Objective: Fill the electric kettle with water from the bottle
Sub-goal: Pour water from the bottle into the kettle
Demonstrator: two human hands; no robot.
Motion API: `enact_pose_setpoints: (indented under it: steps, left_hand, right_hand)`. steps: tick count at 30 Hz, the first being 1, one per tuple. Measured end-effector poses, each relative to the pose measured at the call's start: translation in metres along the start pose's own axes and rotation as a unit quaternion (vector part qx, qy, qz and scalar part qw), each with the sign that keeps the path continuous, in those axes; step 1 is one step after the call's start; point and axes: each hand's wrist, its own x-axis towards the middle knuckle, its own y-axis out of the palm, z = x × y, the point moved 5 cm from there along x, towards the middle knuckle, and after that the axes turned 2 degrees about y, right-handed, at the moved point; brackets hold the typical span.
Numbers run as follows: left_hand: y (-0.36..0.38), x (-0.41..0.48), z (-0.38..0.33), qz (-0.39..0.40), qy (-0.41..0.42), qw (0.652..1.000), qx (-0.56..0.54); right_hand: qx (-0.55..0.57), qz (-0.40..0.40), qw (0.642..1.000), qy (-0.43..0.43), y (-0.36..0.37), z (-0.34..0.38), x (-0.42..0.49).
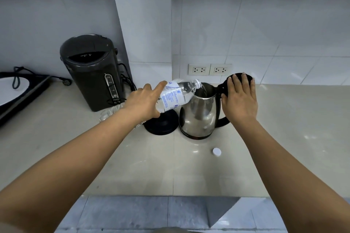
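A stainless steel electric kettle (198, 113) stands on the beige counter (189, 166), off its black round base (161, 125) that lies just to its left. My left hand (144, 102) grips a clear plastic water bottle (176, 94), tilted so its open neck is over the kettle's mouth, and water runs in. My right hand (239, 98) rests on the kettle's black lid (227, 85), holding it swung open above the black handle. The bottle's white cap (216, 151) lies on the counter in front of the kettle.
A dark grey hot water dispenser (91, 72) with a coiled cord stands at the back left. An induction cooker (17, 92) sits at the far left. Two wall sockets (210, 69) are behind the kettle. Crumpled clear plastic (108, 114) lies under my left forearm.
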Motion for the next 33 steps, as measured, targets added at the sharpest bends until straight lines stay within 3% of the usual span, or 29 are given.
enact_pose_setpoints:
  steps: [33]
  left_hand:
    - [-0.0041,0.0082,0.004,0.003,0.005,0.999,0.037]
  right_hand:
    - [0.001,-0.014,1.0,0.001,0.0024,0.0038,0.0051]
